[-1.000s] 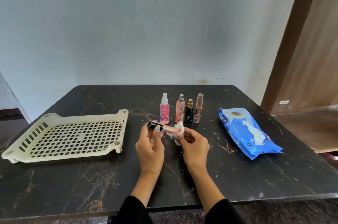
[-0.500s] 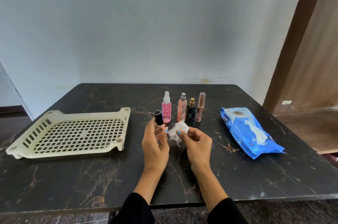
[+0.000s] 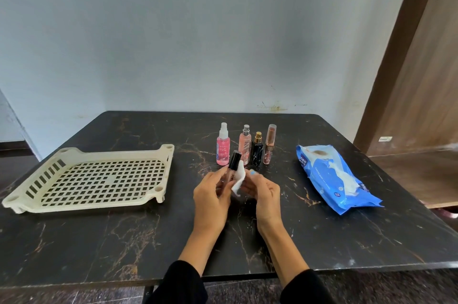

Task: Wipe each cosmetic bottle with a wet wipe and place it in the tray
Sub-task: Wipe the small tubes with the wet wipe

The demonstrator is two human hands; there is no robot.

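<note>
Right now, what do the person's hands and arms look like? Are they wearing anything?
Both arms wear black sleeves pushed up the forearms, so the wrists are bare. The left hand and the right hand wear no gloves. No rings, watch or bracelets show. On the right hand one fingernail is painted light blue; the left hand's nails are hidden in this view.

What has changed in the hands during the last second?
The left hand turned the black-capped tube from lying sideways to upright, cap up. The right hand keeps the wet wipe against its side. The four bottles, tray and wipes pack stayed in place.
</note>
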